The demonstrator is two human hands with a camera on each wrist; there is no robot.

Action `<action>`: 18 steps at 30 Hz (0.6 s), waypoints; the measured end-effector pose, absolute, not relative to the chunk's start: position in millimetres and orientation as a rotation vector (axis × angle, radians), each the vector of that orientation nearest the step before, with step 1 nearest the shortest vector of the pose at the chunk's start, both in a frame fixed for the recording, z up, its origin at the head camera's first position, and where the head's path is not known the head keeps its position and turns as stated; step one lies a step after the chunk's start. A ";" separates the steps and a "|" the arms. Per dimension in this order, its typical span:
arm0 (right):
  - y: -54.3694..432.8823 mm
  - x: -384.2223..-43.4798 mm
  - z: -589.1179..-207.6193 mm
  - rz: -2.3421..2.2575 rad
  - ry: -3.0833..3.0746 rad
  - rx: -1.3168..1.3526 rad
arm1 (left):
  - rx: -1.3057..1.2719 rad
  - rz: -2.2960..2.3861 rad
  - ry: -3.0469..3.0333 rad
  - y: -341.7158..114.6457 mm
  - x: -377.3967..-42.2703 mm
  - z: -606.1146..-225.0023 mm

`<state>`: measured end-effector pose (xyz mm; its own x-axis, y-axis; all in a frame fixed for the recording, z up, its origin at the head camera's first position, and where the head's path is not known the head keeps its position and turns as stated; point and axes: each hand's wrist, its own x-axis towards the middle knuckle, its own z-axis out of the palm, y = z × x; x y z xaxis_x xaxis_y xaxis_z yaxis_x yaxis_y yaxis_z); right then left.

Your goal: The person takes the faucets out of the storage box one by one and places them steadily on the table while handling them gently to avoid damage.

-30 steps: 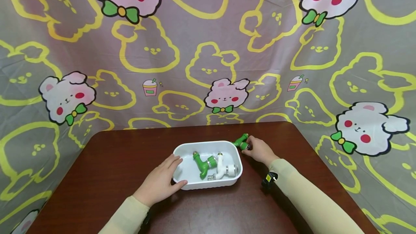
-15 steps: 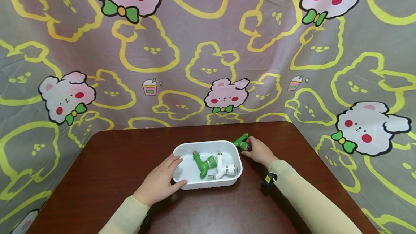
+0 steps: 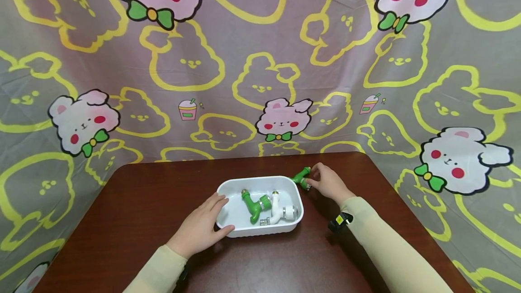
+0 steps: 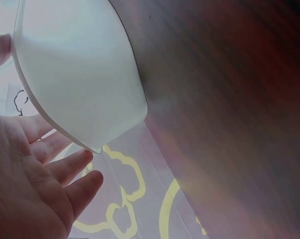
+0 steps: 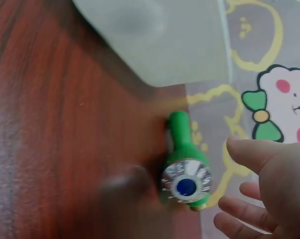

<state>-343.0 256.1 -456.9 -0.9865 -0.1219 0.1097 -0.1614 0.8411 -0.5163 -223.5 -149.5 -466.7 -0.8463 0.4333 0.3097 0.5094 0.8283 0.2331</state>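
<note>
A white plastic tray (image 3: 264, 231) stands on the table, holding a green faucet (image 3: 253, 208) and a white faucet (image 3: 276, 212) with a metal spout end. My left hand (image 3: 200, 227) rests at the tray's left end, fingers spread along the rim and thumb at the near side. In the left wrist view that hand (image 4: 35, 169) touches the rim from outside. Beyond the tray's far right corner lies a second green faucet (image 5: 182, 144), its blue-centred handle facing the right wrist camera. My right hand (image 3: 330, 183) hovers right beside it, and in its wrist view the loosely spread fingers (image 5: 249, 152) are apart from the faucet.
The dark brown wooden table (image 3: 142, 220) ends at a cartoon-printed cloth (image 3: 244, 103) hanging behind and along both sides. The second green faucet lies near the tray's outer wall.
My right hand has let go of the green faucet outside the tray and lifted slightly away, up and to the right. The left hand and tray have stayed still.
</note>
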 end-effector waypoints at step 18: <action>228.6 -330.5 -425.0 0.836 -2.847 0.314 | -0.732 -0.454 -2.781 -149.2 -224.1 -464.1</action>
